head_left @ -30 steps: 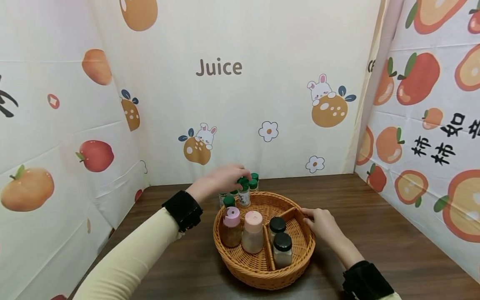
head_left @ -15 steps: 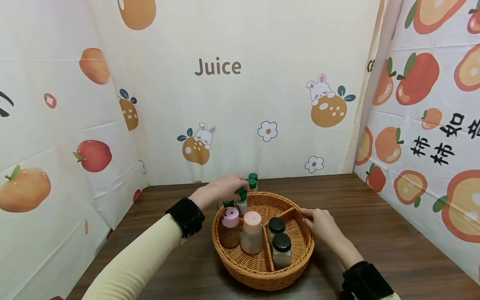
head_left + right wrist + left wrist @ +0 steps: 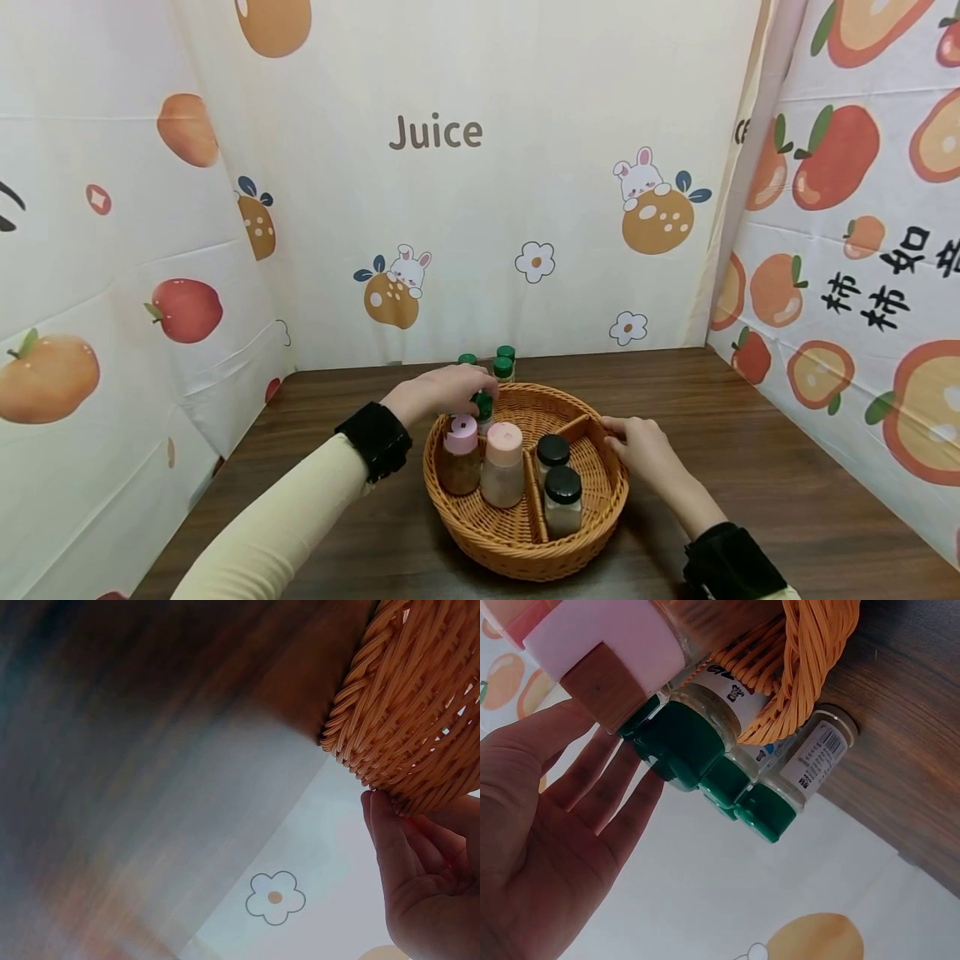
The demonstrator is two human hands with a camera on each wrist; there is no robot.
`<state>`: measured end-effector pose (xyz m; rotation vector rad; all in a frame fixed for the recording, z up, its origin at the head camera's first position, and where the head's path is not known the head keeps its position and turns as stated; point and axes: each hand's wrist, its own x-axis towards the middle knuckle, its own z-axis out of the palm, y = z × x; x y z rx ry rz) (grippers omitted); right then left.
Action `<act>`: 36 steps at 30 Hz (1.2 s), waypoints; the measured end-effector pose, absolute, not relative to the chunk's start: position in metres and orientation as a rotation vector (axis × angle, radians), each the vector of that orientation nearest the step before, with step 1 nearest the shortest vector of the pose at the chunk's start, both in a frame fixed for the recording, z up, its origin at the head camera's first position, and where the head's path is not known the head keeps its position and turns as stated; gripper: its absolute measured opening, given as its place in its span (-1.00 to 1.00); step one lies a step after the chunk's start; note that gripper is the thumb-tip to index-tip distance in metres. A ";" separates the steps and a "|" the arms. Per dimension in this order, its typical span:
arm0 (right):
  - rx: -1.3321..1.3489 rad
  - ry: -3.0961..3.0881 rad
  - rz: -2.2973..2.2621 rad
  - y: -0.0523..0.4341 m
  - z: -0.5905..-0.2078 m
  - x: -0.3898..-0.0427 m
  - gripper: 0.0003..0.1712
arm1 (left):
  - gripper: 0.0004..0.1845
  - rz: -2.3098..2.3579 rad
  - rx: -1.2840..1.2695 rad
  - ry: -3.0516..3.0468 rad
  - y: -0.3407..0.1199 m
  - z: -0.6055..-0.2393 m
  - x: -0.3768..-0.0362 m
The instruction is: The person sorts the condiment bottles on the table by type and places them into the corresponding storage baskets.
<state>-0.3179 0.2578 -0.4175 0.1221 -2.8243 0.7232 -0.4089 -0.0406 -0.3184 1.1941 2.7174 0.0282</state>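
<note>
My left hand [image 3: 438,393] is over the back left of a round wicker basket [image 3: 525,562], its fingers on the green cap of a small spice jar [image 3: 483,407]. That jar stands inside the rim, behind two shaker bottles, one with a lilac cap [image 3: 462,435] and one with a peach cap [image 3: 505,442]. In the left wrist view, fingers [image 3: 604,780] reach behind the green caps [image 3: 679,739], and the lilac-capped bottle hides the thumb tip. My right hand [image 3: 647,448] holds the basket's right rim, thumb and fingers at the woven edge [image 3: 397,799].
Two black-lidded jars [image 3: 563,496] stand in the basket's right part, beyond a wicker divider [image 3: 536,500]. Behind the basket, several green-capped jars [image 3: 503,367] stand on the dark wooden table [image 3: 360,533]. Printed cloth walls [image 3: 570,125] enclose the table.
My left hand has brought the green-capped jar down and slightly toward me, inside the basket's back left. A green cap behind the hand now shows. The right hand stays at the rim.
</note>
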 end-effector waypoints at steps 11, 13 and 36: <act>0.131 -2.809 0.722 0.258 -0.418 -0.317 -0.62 | -0.67 0.115 1.217 2.696 -0.044 -0.316 -0.412; 0.134 -2.804 0.722 0.258 -0.418 -0.317 -0.62 | -0.67 0.155 1.231 2.681 -0.046 -0.314 -0.412; 0.136 -2.796 0.734 0.258 -0.418 -0.316 -0.63 | -0.75 0.232 1.126 2.830 -0.093 -0.292 -0.441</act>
